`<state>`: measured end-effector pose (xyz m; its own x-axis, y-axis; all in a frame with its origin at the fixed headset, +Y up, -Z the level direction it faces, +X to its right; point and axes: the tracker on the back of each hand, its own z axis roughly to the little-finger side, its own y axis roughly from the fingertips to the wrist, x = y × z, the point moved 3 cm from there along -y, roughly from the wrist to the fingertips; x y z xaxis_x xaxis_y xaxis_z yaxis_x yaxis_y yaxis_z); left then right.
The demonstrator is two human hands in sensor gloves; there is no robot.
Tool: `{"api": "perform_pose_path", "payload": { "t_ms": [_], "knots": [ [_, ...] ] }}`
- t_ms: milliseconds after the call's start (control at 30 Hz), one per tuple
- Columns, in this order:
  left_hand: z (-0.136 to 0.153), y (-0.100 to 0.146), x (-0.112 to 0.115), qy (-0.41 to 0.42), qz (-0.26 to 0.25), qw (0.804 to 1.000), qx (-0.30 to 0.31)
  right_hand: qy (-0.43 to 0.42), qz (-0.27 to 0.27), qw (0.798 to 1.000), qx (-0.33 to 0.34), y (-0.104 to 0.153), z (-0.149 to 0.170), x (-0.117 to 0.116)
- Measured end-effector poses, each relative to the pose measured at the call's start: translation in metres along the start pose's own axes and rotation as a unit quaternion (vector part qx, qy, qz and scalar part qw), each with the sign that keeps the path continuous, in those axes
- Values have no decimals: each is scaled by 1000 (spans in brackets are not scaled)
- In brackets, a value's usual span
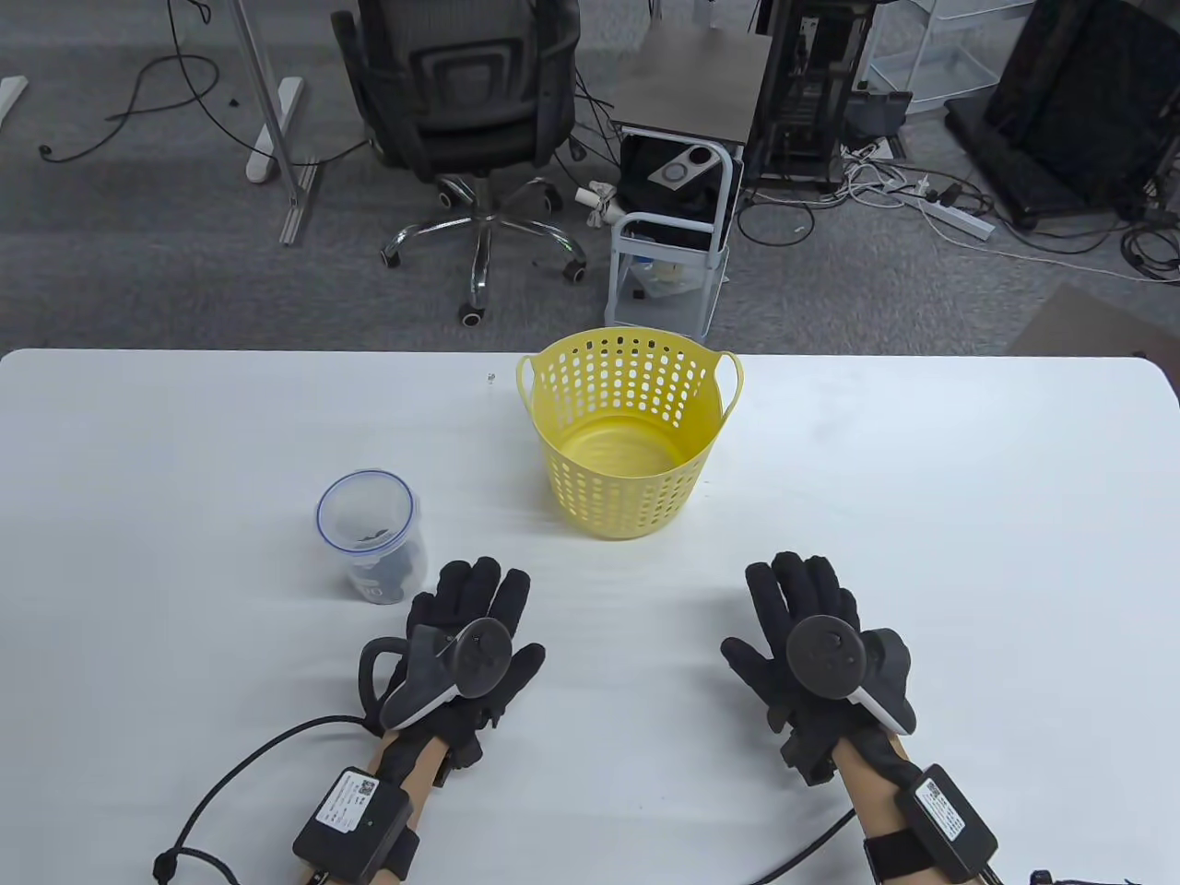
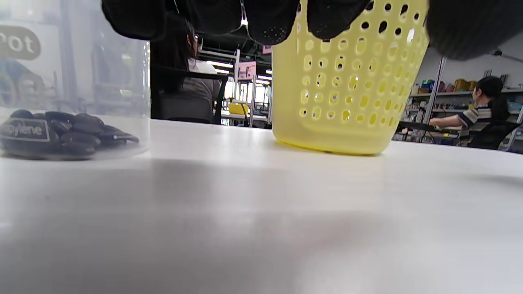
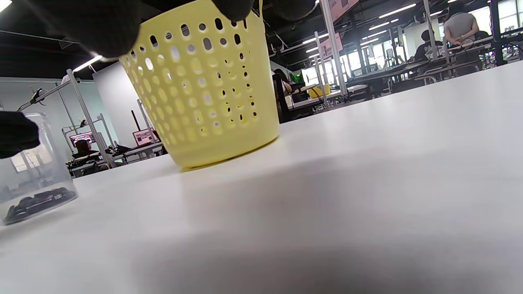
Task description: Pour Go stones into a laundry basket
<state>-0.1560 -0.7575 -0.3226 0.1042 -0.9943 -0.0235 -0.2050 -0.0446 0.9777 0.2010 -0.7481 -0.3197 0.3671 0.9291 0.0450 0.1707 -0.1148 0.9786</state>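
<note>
A yellow perforated laundry basket [image 1: 630, 433] stands upright near the table's far edge, with nothing inside that I can see. It also shows in the left wrist view [image 2: 347, 81] and the right wrist view [image 3: 204, 85]. A clear plastic jar [image 1: 371, 536] with a blue rim stands left of the basket, open on top, with black Go stones [image 2: 61, 132] at its bottom. My left hand [image 1: 466, 636] lies flat on the table just right of the jar, fingers spread, holding nothing. My right hand [image 1: 811, 645] lies flat on the table at the front right, holding nothing.
The white table [image 1: 922, 516] spans the view. A tiny speck [image 1: 490, 377] lies near the far edge, left of the basket. Beyond the table stand an office chair [image 1: 461, 101] and a small cart [image 1: 673, 230] on the floor.
</note>
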Motion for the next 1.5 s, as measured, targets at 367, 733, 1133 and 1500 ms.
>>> {"api": "perform_pose_path", "payload": {
  "t_ms": [367, 733, 1133, 1500],
  "knots": [
    [31, 9, -58, -1, -198, 980, -17, 1, -2, 1000, 8, -1, -2, -3],
    [69, -9, -95, -17, -205, 973, -106, -2, -3, 1000, 8, -2, -2, -2],
    [116, -47, -78, 0, -69, 982, -175, -5, -3, 1000, 15, -5, -3, -3],
    [122, -60, -55, 7, -56, 978, -202, -22, -6, 1000, 10, -7, 1, -2]
  ]
}}
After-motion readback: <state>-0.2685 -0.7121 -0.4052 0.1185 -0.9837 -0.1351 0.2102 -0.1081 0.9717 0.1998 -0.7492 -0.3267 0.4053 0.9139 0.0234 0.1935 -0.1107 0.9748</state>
